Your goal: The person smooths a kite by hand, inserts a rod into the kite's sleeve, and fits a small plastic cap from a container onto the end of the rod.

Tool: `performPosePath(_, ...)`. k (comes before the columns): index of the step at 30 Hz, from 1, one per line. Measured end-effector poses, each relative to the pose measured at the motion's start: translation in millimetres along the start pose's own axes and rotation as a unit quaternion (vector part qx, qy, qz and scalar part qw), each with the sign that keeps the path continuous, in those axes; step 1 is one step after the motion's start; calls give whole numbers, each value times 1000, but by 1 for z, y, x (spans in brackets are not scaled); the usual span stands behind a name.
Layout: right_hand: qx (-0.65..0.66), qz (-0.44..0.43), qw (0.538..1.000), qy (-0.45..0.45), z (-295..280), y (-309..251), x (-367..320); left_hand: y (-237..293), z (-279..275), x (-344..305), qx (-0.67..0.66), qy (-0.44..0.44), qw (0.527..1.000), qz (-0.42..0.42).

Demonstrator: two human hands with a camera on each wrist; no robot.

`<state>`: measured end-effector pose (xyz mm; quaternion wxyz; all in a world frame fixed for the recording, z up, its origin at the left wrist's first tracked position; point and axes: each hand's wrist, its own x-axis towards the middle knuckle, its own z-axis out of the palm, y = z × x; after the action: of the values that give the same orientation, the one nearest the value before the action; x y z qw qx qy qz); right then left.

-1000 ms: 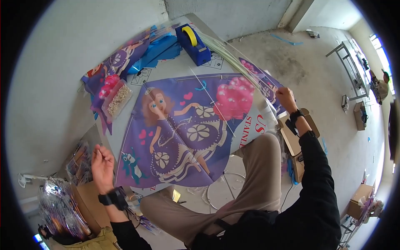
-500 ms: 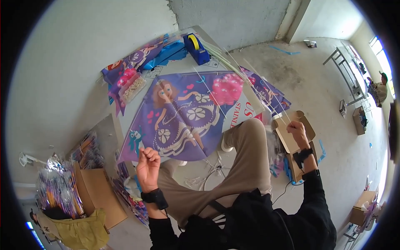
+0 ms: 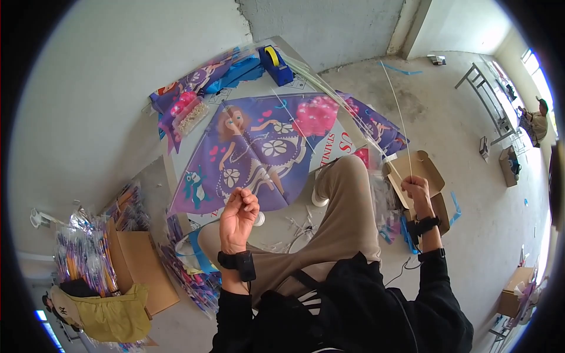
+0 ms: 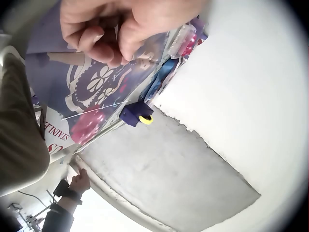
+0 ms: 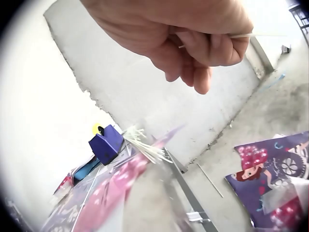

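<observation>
My right hand [image 3: 416,187] grips one end of a thin white rod [image 3: 401,112], raised over the floor at the right of the table. In the right wrist view the rod's tip [image 5: 240,36] passes through the curled fingers. The left hand [image 3: 238,219] is lifted above my lap, palm up, fingers curled in and thumb against them; no object shows between them. Ahead of it a purple kite sail [image 3: 244,156], printed with a princess, lies flat on the table. Another thin white rod [image 3: 294,122] lies across the sail.
A blue tape dispenser [image 3: 276,69] stands at the table's far edge, beside a bundle of pale rods [image 3: 312,79]. A clear box of small beige pieces [image 3: 192,117] sits at the left. Open cardboard boxes [image 3: 426,170] [image 3: 144,265] are on the floor at both sides.
The right hand has come back from the table's right edge, drawing the rod out with it. The left hand has moved right, from beside the sail to over my lap.
</observation>
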<state>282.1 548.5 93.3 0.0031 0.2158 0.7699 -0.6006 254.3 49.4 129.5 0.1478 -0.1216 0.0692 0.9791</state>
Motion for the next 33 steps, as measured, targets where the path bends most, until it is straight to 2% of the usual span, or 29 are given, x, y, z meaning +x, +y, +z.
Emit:
performPosePath(3,-44,-46,998,-20,18,-5,43,2,-4,-2,26,13,1000,0)
performPosePath(5,-54,-52,997,10,39,-12,81,4,-10,-2,46,30,998,8)
performPosePath(7,-67,-162,984,3,60,12,150,3,-12,0,57,55,997,13)
performPosePath(9,-94,-141,985,-18,88,-5,192,4,-15,3,66,80,994,17)
performPosePath(11,-92,-193,976,-39,123,-6,248,4,-18,8,78,100,992,17)
performPosePath(13,-74,-176,981,-45,164,-16,292,5,-23,14,85,125,988,16)
performPosePath(15,-293,-285,912,-32,195,-21,336,6,-27,19,91,143,986,13)
performPosePath(17,-267,-137,953,36,225,-46,344,5,-31,30,95,164,982,10)
performPosePath(21,-316,-110,942,36,226,-57,353,-4,-34,51,97,201,975,-7)
performPosePath(25,-319,-123,940,0,195,-40,358,-13,-40,67,109,207,972,-22)
performPosePath(27,-332,-126,933,-48,185,-38,351,-17,-42,71,102,224,969,-36)
performPosePath(29,-325,-122,937,-44,189,-44,345,-21,-42,72,107,220,969,-38)
performPosePath(33,-328,-183,927,2,221,-58,330,-21,-40,70,116,208,971,-36)
